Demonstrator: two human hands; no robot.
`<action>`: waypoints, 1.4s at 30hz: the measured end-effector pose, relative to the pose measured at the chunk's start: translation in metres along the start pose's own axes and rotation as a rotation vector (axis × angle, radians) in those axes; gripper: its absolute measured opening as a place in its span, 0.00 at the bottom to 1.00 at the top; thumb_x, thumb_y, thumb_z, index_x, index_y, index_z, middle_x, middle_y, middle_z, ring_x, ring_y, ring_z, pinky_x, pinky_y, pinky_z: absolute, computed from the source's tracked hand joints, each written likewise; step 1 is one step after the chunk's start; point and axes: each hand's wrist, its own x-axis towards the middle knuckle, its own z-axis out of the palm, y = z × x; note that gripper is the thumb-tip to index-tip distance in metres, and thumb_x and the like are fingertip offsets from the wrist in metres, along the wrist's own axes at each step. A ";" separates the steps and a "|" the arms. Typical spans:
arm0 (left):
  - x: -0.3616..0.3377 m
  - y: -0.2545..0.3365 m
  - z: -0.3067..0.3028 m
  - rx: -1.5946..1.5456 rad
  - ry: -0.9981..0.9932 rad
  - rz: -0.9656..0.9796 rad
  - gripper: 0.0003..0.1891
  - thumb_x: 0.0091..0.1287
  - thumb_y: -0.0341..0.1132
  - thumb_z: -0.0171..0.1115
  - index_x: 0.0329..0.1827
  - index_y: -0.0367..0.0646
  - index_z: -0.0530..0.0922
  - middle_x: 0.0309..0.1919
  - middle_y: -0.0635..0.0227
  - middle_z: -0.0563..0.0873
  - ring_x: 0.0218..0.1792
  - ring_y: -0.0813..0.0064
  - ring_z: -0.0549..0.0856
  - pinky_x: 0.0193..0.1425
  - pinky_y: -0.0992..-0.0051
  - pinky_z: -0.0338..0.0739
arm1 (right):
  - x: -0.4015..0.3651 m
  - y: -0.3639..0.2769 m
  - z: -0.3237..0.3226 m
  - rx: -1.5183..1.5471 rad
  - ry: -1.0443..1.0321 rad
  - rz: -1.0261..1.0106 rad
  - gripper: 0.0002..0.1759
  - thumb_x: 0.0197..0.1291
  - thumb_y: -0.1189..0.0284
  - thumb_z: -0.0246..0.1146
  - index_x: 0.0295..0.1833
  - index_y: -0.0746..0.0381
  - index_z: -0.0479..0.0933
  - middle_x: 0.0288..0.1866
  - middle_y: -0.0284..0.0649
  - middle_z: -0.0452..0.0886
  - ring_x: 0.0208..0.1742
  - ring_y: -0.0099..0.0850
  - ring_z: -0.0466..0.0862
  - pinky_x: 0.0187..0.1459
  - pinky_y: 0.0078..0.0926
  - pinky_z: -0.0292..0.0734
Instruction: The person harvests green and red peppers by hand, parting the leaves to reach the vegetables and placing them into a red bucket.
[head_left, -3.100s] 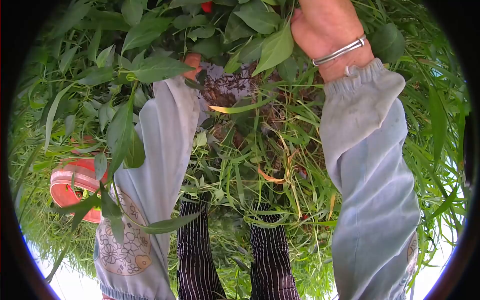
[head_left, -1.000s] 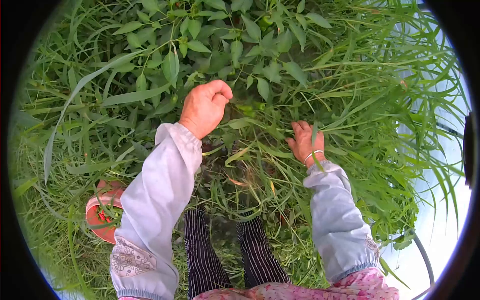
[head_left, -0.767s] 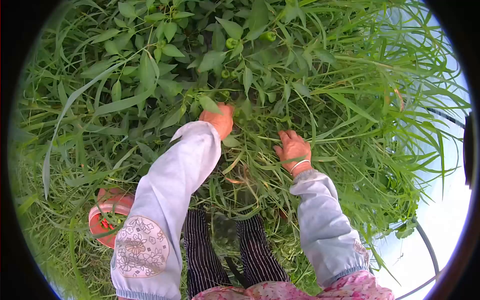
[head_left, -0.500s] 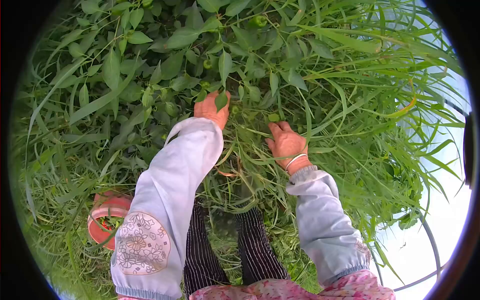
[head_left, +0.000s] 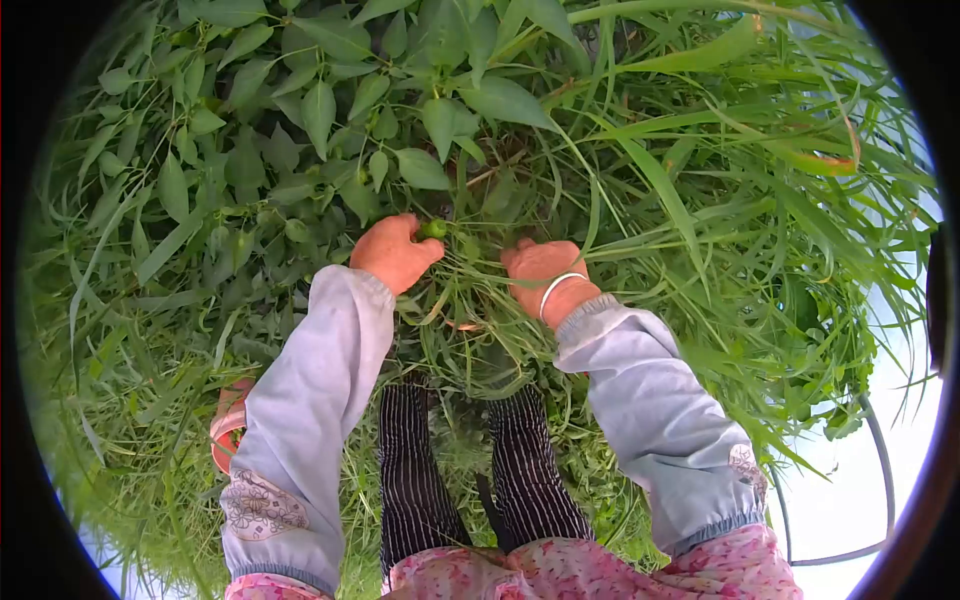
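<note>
My left hand (head_left: 395, 254) is closed at the edge of the leafy pepper plant (head_left: 320, 115). Between its thumb and forefinger sits a small round green pepper (head_left: 432, 230). To the right, my right hand (head_left: 543, 272), with a white bracelet on the wrist, is curled down into long grass (head_left: 660, 190). Its fingertips are hidden among the blades, so I cannot make out what they grip. Both forearms wear pale sleeves.
A red bucket (head_left: 229, 425) lies at the lower left, partly covered by my left sleeve. Tall grass leans in from the right, with dark curved tubing (head_left: 880, 460) beyond it. My striped trouser legs (head_left: 420, 480) stand amid grass below.
My left hand has come lower and left, out from under the leaves, with the green pepper at its fingers. My right hand has shifted left and its fingers have curled. The view has moved.
</note>
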 end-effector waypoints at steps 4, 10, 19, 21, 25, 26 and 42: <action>-0.025 -0.010 0.011 -0.774 -0.137 -0.197 0.11 0.57 0.36 0.62 0.35 0.37 0.79 0.19 0.64 0.80 0.19 0.75 0.78 0.23 0.74 0.72 | 0.004 0.000 0.011 -0.022 0.085 -0.060 0.18 0.52 0.65 0.60 0.51 0.52 0.78 0.43 0.39 0.82 0.46 0.38 0.81 0.47 0.34 0.75; -0.069 -0.004 0.011 -1.043 -0.416 -0.188 0.07 0.60 0.35 0.61 0.32 0.42 0.75 0.22 0.65 0.81 0.17 0.81 0.77 0.14 0.82 0.64 | -0.003 0.017 0.039 0.343 0.375 -0.042 0.17 0.57 0.59 0.58 0.48 0.56 0.79 0.40 0.41 0.83 0.43 0.40 0.81 0.49 0.33 0.73; -0.033 0.002 0.001 -1.033 -0.160 -0.043 0.07 0.57 0.27 0.56 0.38 0.40 0.78 0.26 0.70 0.81 0.26 0.79 0.80 0.27 0.82 0.71 | 0.010 0.033 0.050 1.911 0.365 -0.051 0.14 0.63 0.64 0.60 0.46 0.64 0.79 0.33 0.31 0.78 0.38 0.20 0.73 0.44 0.19 0.67; -0.007 -0.005 0.029 -0.907 0.049 0.154 0.07 0.56 0.30 0.59 0.36 0.42 0.82 0.25 0.68 0.82 0.28 0.77 0.80 0.34 0.79 0.73 | 0.012 0.030 0.049 1.916 0.305 0.010 0.17 0.63 0.60 0.59 0.45 0.63 0.79 0.30 0.29 0.76 0.35 0.20 0.71 0.45 0.17 0.64; 0.001 0.028 0.033 -0.164 0.237 0.075 0.08 0.57 0.35 0.59 0.37 0.49 0.82 0.31 0.59 0.83 0.32 0.58 0.83 0.38 0.65 0.76 | 0.010 0.025 0.049 2.028 0.237 0.048 0.17 0.62 0.60 0.61 0.45 0.63 0.78 0.32 0.29 0.77 0.36 0.20 0.72 0.44 0.17 0.66; 0.001 0.032 0.036 -0.006 0.254 0.111 0.08 0.57 0.34 0.59 0.38 0.49 0.82 0.33 0.60 0.83 0.33 0.58 0.83 0.38 0.63 0.77 | 0.009 0.024 0.048 2.011 0.254 0.037 0.17 0.62 0.60 0.61 0.46 0.64 0.78 0.33 0.29 0.78 0.36 0.20 0.73 0.44 0.18 0.67; 0.018 0.046 0.058 0.472 -0.231 0.036 0.10 0.56 0.28 0.59 0.40 0.35 0.82 0.36 0.51 0.85 0.40 0.56 0.85 0.45 0.66 0.79 | 0.006 0.010 0.056 2.096 0.404 -0.009 0.15 0.62 0.65 0.61 0.49 0.64 0.78 0.38 0.33 0.82 0.37 0.20 0.74 0.47 0.19 0.69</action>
